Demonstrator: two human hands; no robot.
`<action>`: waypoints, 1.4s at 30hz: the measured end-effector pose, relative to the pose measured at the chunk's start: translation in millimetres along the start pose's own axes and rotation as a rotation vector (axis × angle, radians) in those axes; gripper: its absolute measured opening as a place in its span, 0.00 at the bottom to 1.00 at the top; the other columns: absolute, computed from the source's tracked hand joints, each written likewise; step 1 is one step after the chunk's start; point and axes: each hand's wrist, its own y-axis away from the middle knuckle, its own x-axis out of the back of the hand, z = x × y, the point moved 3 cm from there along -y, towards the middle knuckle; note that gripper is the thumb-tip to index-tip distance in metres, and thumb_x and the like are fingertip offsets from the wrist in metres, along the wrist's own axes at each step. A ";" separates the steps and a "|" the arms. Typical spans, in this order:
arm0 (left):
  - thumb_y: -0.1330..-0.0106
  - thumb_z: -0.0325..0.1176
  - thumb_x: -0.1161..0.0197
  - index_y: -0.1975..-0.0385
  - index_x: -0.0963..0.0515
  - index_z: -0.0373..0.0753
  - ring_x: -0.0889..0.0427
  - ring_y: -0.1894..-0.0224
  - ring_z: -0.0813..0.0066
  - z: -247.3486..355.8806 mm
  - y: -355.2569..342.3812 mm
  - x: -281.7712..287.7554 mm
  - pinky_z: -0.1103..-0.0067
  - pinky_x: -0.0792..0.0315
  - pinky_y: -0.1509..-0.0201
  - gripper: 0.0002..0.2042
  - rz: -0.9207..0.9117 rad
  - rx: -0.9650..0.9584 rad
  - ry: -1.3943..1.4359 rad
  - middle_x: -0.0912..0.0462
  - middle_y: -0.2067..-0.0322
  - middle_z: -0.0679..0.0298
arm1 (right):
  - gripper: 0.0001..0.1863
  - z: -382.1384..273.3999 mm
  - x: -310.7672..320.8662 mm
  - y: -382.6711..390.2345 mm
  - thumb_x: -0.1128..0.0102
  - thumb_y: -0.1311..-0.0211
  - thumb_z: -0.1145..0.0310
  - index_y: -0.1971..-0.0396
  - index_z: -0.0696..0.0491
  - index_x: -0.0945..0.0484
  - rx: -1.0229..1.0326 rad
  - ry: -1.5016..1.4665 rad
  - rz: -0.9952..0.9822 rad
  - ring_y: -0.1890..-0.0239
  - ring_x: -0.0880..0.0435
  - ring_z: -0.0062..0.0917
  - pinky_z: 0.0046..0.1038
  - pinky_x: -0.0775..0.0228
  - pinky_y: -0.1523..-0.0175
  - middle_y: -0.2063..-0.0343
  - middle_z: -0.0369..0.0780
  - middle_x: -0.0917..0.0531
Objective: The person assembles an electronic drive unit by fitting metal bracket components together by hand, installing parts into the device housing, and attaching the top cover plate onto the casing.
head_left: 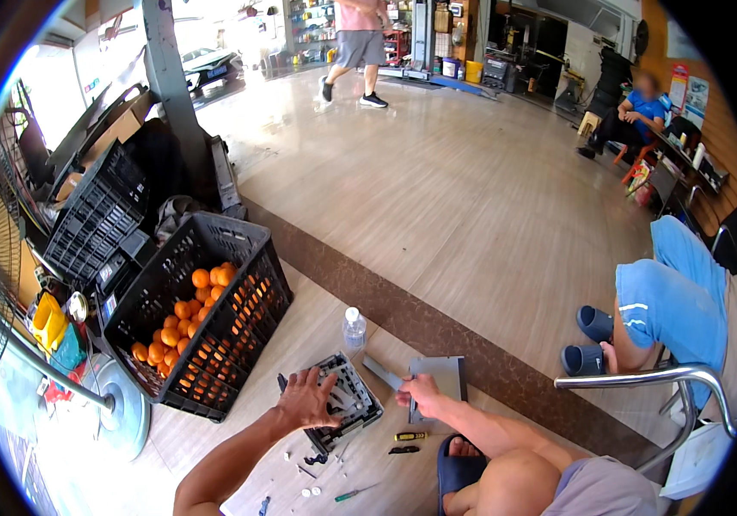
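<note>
My left hand [306, 399] rests with spread fingers on an opened device housing [366, 416], a dark boxy frame with grey and white parts inside. My right hand [422, 392] is closed around the near end of a narrow grey strip [381, 372], which points toward the housing. Beneath that hand lies a flat grey metal panel [447, 371]. Close by on the floor are a yellow-and-black screwdriver [410, 436], a small black tool [403, 450] and a green-handled screwdriver [348, 495]. Small screws and white round pieces [311, 492] lie scattered below the housing.
A clear bottle [354, 328] stands beyond the housing. To the left are a black crate [248, 230] of oranges and a standing fan [115, 404]. A chrome chair arm [643, 378] and a seated person's legs [673, 288] are at right. Another person walks at the back.
</note>
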 end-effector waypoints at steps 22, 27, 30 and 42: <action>0.50 0.59 0.35 0.34 0.40 0.43 0.37 0.38 0.39 7.7 3.0 -28.5 0.55 0.40 0.33 0.44 0.050 0.077 0.037 0.39 0.40 0.40 | 0.14 1.7 -8.5 5.8 0.45 0.42 0.81 0.55 0.58 0.32 -0.022 -0.052 -0.050 0.75 0.19 0.27 0.31 0.21 0.69 0.73 0.41 0.23; 0.51 0.59 0.34 0.34 0.40 0.44 0.37 0.38 0.38 10.8 2.6 -32.7 0.54 0.40 0.33 0.44 0.037 0.082 0.120 0.40 0.39 0.40 | 0.14 2.2 -2.8 5.3 0.44 0.41 0.80 0.55 0.58 0.31 -0.012 -0.040 -0.042 0.72 0.18 0.28 0.32 0.20 0.66 0.71 0.41 0.22; 0.53 0.60 0.32 0.34 0.41 0.45 0.38 0.36 0.39 6.2 -1.8 -36.4 0.55 0.39 0.32 0.46 0.026 0.090 0.148 0.40 0.38 0.41 | 0.11 -2.2 -4.2 6.8 0.45 0.40 0.79 0.57 0.58 0.29 -0.019 -0.035 -0.033 0.72 0.18 0.27 0.31 0.20 0.66 0.71 0.41 0.21; 0.40 0.54 0.36 0.36 0.35 0.44 0.35 0.35 0.46 -22.1 9.6 -41.3 0.58 0.39 0.31 0.35 0.259 -0.071 0.117 0.36 0.37 0.46 | 0.10 -57.0 -4.6 24.8 0.45 0.39 0.79 0.57 0.59 0.27 0.088 -0.122 0.036 0.68 0.18 0.27 0.29 0.21 0.59 0.69 0.42 0.20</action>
